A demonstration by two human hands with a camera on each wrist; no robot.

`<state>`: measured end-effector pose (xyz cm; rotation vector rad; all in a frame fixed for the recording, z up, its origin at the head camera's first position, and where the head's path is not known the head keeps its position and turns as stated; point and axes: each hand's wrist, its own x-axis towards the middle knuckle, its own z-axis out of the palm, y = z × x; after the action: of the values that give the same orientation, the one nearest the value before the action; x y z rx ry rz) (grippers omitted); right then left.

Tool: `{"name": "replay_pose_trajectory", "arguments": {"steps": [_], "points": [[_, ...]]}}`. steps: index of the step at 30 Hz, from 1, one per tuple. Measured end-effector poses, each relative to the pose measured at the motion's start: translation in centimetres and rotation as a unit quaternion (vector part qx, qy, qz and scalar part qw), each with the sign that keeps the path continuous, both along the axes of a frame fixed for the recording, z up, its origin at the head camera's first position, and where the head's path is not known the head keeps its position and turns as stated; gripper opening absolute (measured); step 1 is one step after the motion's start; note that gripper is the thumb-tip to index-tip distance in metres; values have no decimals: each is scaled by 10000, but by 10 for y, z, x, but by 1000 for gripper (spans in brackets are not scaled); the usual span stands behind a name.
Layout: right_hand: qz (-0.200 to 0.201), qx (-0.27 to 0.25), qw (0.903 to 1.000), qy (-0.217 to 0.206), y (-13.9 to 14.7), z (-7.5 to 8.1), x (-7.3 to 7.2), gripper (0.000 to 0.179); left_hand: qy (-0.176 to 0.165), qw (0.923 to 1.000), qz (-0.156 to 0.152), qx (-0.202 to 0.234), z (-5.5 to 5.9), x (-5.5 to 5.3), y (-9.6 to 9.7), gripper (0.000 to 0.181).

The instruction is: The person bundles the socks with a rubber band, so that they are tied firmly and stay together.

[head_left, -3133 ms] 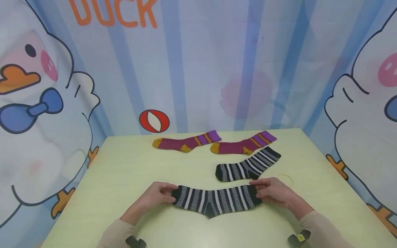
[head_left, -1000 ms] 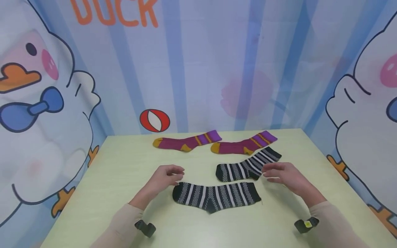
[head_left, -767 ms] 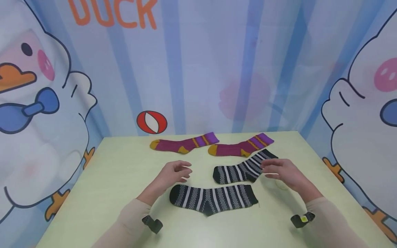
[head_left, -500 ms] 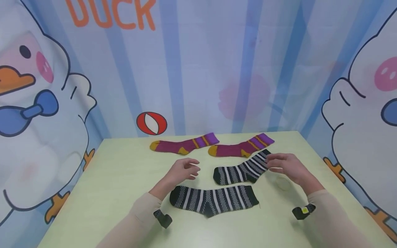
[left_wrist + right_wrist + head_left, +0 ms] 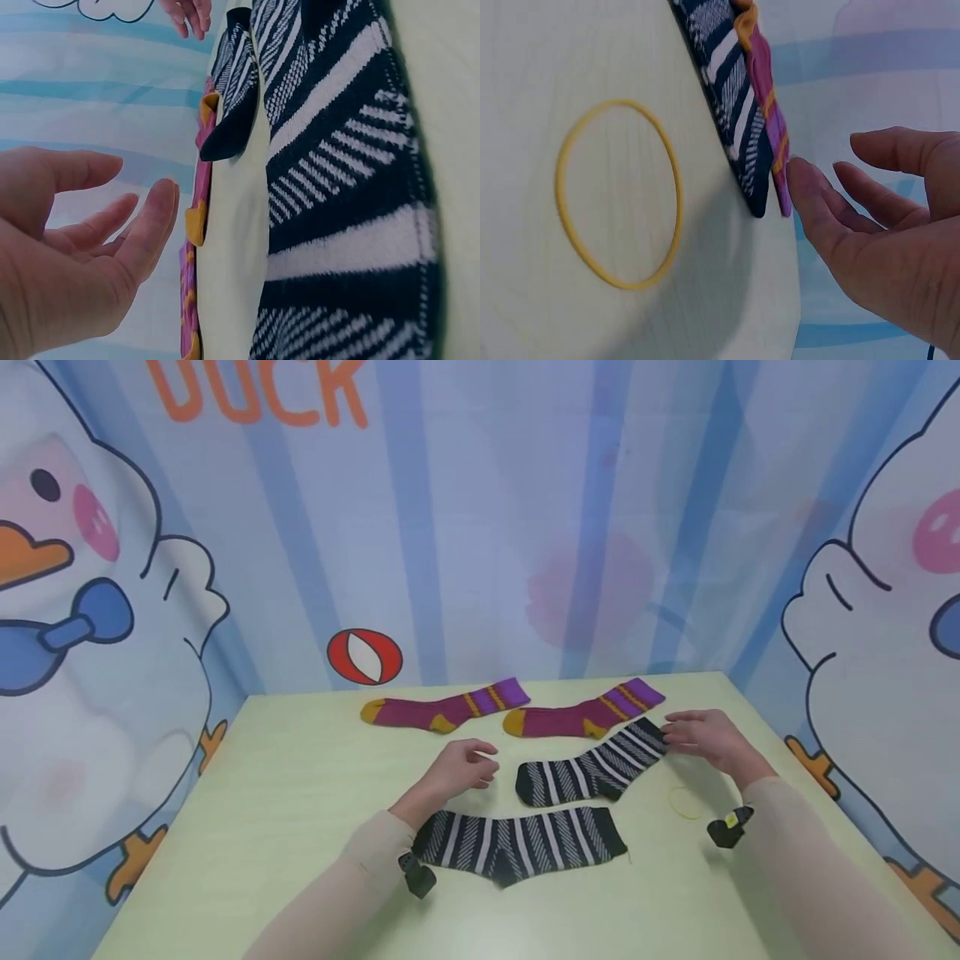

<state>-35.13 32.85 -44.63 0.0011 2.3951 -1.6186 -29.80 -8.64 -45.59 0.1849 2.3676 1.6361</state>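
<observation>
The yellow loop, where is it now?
In the right wrist view, the yellow loop lies on the table, left of the dark striped sock and the right hand.

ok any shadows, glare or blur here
Head view: pale sheen low on the table, soft shadow beside the right sleeve; right wrist view: broad shadow beside the yellow band; left wrist view: dimmer, yet the near striped sock shows clear knit.

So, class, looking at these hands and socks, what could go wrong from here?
1. The right hand is near the cuff of the farther striped sock. The right-hand maroon sock lies close behind, so both might get caught.
2. The left arm overlaps the toe of the nearer striped sock in the head view and could brush it askew.
3. The yellow band lies near the right arm and might be snagged.
</observation>
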Motion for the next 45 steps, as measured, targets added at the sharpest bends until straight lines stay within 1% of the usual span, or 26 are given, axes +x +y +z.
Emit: {"name": "replay_pose_trajectory", "arguments": {"steps": [3,6,9,12,15,17,20,24,26,31,34,36,40,44,45], "points": [[-108,351,9992,137,6,-2,-9,54,51,9997,-89,-202,-2,-8,10,37],[-207,903,9952,312,8,-3,-18,53,17,9991,-224,-370,-5,-15,19,40],[-208,1559,9857,602,5,-5,-28,53,-49,9981,-230,-572,-9,-19,27,38],[-142,2183,9722,838,-1,-7,-36,54,-46,9971,-137,-744,-12,-22,33,35],[-103,2696,9578,995,-5,-9,-42,56,71,9953,-106,-963,-10,-23,38,36],[-81,2889,9518,1027,-7,-11,-43,58,127,9941,-133,-1073,-8,-23,42,38],[21,3073,9459,1044,-11,-12,-47,63,152,9917,-153,-1264,-4,-24,46,43],[207,3306,9382,1006,-16,-14,-49,63,85,9914,-178,-1293,-3,-25,51,45],[285,3416,9333,1071,-17,-15,-50,61,107,9918,-196,-1261,-4,-25,52,43],[349,3530,9266,1253,-17,-20,-48,56,234,9905,-250,-1330,-8,-26,53,34],[359,3629,9223,1277,-17,-22,-46,56,174,9896,-306,-1395,-10,-26,52,29],[340,3643,9224,1235,-17,-23,-47,56,70,9896,-313,-1400,-11,-25,51,27],[274,3605,9239,1254,-16,-23,-48,51,-28,9899,-273,-1390,-8,-24,50,25],[247,3439,9307,1223,-16,-24,-50,18,18,9900,-240,-1387,-7,-23,50,23],[237,3389,9321,1254,-16,-25,-50,18,15,9903,-228,-1367,-7,-23,50,23]]}}
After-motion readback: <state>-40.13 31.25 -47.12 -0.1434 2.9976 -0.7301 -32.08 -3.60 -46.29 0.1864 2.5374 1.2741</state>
